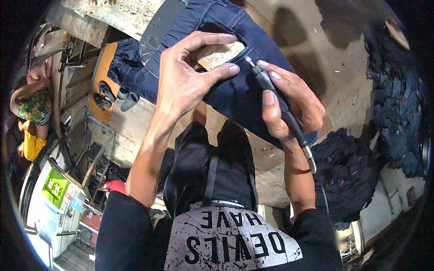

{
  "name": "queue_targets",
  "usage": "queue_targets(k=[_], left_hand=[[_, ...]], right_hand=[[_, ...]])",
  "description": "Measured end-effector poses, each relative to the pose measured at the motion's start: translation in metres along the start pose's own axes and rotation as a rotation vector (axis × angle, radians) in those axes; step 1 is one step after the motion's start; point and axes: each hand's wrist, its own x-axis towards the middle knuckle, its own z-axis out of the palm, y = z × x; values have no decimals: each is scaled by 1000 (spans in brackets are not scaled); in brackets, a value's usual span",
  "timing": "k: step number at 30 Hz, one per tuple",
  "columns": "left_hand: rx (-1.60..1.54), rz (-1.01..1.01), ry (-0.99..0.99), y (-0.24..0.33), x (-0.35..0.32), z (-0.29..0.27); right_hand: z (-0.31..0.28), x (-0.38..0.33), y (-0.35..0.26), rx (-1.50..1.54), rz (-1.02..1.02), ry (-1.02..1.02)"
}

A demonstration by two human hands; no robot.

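Dark blue denim jeans [237,101] lie spread in front of me. My left hand [183,74] curves over them, thumb and fingers apart on either side of a worn, pale yellowish piece [220,55]. The fingertips pinch its edges against the denim; how far it runs under the cloth is hidden. My right hand [298,99] grips a slim black rotary tool [282,101] like a pen, with a metal spring and cable trailing from its rear end. Its small pale tip touches or nearly touches the denim edge beside the pale piece.
Dark heaped cloth [348,171] lies at the right. On the left are sandals [105,94] and grey shoes [129,101] on boards, and a person in a yellow top [34,144] beyond. A green container [55,187] stands at lower left.
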Motion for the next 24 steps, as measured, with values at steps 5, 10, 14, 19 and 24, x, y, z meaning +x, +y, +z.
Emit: queue_targets(k=[5, 10, 14, 19, 24], left_hand=[[28, 62, 26, -9, -2, 1], [60, 112, 11, -15, -1, -1], [110, 186, 47, -16, 0, -1], [114, 166, 12, -15, 0, -3], [133, 173, -21, -16, 1, -6]], right_hand=[[9, 3, 14, -57, 2, -51], [7, -1, 16, -90, 42, -75], [8, 2, 15, -137, 23, -108], [9, 1, 14, -129, 34, -97], [10, 0, 15, -136, 66, -86]])
